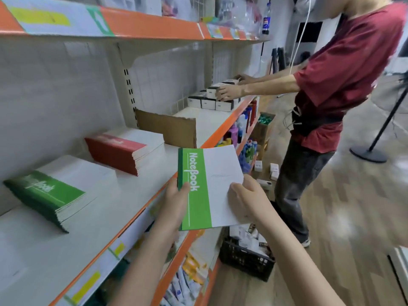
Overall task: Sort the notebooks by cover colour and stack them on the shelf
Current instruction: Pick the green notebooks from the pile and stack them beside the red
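I hold a green-and-white notebook [209, 186] in front of the shelf edge, cover up. My left hand [176, 199] grips its green spine side, thumb on the cover. My right hand [245, 195] grips its white right edge. On the white shelf [136, 191] lies a stack of green notebooks [50, 195] at the left. A stack of red notebooks [123, 151] lies further right and further back.
A brown cardboard divider [170, 129] stands behind the red stack. A person in a red shirt [344, 89] handles small white boxes [212, 102] at the shelf's far end. A black crate [245, 259] sits on the wooden floor below. Lower shelves hold bottles and packets.
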